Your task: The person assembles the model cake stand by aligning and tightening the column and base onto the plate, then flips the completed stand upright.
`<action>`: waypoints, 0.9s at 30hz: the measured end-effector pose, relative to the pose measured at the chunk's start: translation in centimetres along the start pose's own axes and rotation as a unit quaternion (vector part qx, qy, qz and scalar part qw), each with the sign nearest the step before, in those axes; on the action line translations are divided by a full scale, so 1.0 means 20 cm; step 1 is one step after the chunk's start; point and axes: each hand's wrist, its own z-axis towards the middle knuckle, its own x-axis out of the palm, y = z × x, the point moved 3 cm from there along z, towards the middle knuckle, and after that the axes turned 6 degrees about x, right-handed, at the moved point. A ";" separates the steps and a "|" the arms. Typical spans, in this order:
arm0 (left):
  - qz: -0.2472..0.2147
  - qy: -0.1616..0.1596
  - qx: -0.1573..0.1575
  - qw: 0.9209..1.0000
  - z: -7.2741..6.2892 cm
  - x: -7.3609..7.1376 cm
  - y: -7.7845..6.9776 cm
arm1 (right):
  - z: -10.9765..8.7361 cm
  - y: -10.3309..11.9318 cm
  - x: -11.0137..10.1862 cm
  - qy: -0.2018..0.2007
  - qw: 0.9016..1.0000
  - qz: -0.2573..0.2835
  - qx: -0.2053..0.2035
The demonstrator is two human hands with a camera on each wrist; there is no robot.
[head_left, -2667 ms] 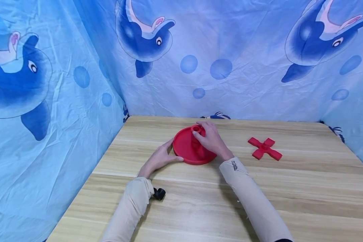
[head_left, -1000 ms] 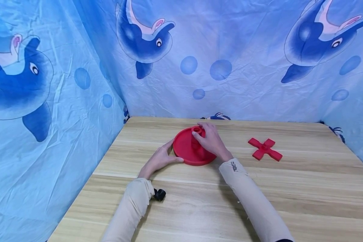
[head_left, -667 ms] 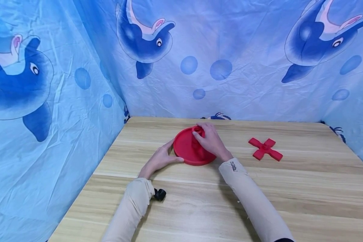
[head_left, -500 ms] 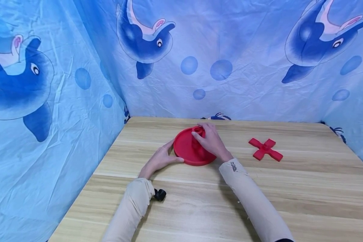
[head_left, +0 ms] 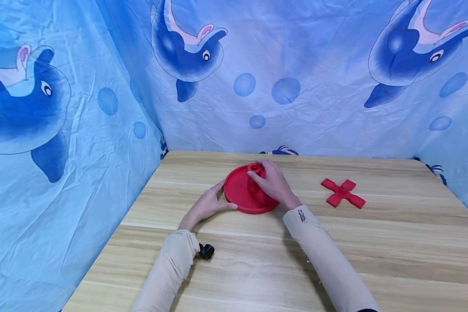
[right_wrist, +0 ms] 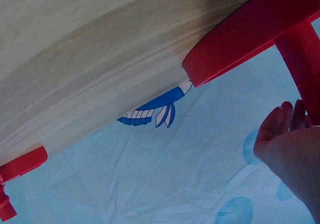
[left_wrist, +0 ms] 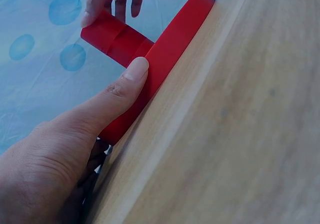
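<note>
A shallow red round tray (head_left: 235, 188) with a raised rim lies flat on the wooden table. From its middle rises an upright red hollow post (head_left: 251, 183). My left hand (head_left: 204, 204) holds the tray's left side, its thumb against the front of the rim and its fingers round the far side. The right hand (head_left: 274, 184) grips the top of the post between thumb and fingers; in the left wrist view the post (left_wrist: 117, 38) stands square to the tray (left_wrist: 170, 47). To the right lies a red four-armed cross piece (head_left: 342, 191) with a short peg at its centre.
The wooden table (head_left: 234, 268) carries these parts. A blue dolphin-print cloth (head_left: 320, 125) hangs behind it and along both sides. A small black device (head_left: 206, 251) sits at the left wrist, beside the beige sleeve (head_left: 171, 260).
</note>
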 end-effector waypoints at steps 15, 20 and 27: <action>-0.005 -0.003 -0.001 1.000 0.00 0.00 0.00 | -0.01 -0.01 0.00 0.013 0.999 0.005 -0.028; -0.001 -0.003 -0.008 1.000 0.00 0.00 0.00 | 0.00 -0.02 0.01 0.009 1.000 0.005 -0.011; -0.003 -0.003 -0.009 1.000 0.00 0.00 0.00 | 0.00 -0.01 0.00 0.004 1.000 0.007 -0.013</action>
